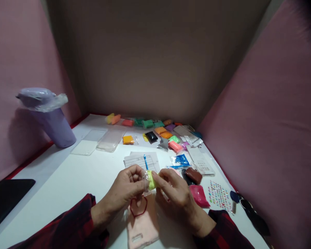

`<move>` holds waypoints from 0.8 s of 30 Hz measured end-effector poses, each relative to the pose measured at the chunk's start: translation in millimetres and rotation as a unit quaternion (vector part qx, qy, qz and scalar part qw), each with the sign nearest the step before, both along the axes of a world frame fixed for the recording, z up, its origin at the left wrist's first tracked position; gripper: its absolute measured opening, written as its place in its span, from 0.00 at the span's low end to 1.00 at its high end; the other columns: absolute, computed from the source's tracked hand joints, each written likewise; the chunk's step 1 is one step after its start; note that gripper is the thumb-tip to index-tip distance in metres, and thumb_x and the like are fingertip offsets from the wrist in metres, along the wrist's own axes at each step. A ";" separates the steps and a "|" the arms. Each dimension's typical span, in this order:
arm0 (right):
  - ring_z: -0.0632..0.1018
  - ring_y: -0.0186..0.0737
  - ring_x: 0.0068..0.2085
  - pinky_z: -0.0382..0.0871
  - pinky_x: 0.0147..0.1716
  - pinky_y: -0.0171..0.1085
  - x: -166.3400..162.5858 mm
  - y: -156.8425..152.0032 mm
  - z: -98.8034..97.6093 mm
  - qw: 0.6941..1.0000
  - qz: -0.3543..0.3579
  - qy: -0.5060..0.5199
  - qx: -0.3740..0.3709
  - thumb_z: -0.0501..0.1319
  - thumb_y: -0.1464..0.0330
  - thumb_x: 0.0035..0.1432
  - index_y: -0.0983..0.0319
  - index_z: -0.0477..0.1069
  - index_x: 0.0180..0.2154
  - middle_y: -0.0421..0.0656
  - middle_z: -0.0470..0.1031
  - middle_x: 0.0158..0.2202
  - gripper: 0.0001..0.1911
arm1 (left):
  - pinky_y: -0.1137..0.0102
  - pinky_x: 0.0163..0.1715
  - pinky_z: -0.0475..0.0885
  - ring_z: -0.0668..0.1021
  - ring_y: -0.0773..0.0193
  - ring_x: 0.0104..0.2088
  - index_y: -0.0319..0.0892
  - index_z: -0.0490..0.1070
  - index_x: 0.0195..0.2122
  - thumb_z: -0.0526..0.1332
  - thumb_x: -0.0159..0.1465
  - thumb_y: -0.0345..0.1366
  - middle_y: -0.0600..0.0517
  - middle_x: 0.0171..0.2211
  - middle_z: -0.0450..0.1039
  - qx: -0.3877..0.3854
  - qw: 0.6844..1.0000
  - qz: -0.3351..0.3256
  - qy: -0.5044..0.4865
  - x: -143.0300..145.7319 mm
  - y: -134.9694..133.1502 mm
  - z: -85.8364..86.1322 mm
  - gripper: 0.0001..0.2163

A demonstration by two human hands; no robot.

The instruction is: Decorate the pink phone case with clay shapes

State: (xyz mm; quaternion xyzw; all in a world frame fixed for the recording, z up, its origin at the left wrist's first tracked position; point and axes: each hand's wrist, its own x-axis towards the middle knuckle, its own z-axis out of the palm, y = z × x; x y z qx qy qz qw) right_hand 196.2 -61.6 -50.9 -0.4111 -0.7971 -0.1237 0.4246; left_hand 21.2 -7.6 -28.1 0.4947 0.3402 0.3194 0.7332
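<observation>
In the head view, one clear packet of yellow clay was held between two hands, at the fingertips. Its transparent end was pinched by the left hand, to one side; its yellow bulge was gripped by the right hand, opposite. Below, one pale-pink phone case was marked with one red heart outline. Beyond, one blue tool was seen over paper. Farther left, two clear phone cases and one purple container were placed.
</observation>
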 end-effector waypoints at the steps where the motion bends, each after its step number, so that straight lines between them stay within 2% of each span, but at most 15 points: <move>1: 0.70 0.42 0.34 0.71 0.28 0.41 -0.3 0.3 0.7 1.000 -0.002 0.004 0.000 0.56 0.85 0.52 0.67 0.65 0.55 0.48 0.68 0.35 0.28 | 0.79 0.14 0.62 0.67 0.75 0.14 0.40 0.64 0.27 0.71 0.52 0.41 0.60 0.17 0.66 -0.004 1.000 0.001 -0.003 -0.3 -0.2 0.8 0.16; 9: 0.70 0.41 0.33 0.70 0.27 0.40 -2.0 0.7 2.2 1.000 0.006 0.020 0.002 0.57 0.85 0.51 0.67 0.66 0.55 0.47 0.68 0.34 0.28 | 0.79 0.13 0.64 0.69 0.75 0.14 0.40 0.64 0.31 0.70 0.54 0.42 0.59 0.20 0.68 0.008 0.999 -0.037 -0.023 -3.0 0.5 -1.0 0.16; 17: 0.70 0.41 0.33 0.70 0.27 0.40 -2.4 -0.4 4.8 1.000 0.017 0.024 0.003 0.57 0.84 0.52 0.67 0.65 0.56 0.48 0.68 0.35 0.29 | 0.78 0.14 0.65 0.68 0.75 0.14 0.41 0.64 0.31 0.68 0.55 0.36 0.60 0.19 0.68 0.012 0.999 -0.027 -0.022 -0.7 0.2 -1.0 0.12; 24: 0.70 0.40 0.33 0.71 0.27 0.39 -2.6 -0.2 4.7 1.000 0.010 0.026 -0.005 0.56 0.83 0.54 0.65 0.64 0.57 0.46 0.68 0.35 0.28 | 0.78 0.15 0.65 0.68 0.75 0.15 0.40 0.64 0.32 0.67 0.58 0.42 0.59 0.21 0.68 0.020 0.999 -0.039 -0.020 -1.6 0.2 -1.3 0.13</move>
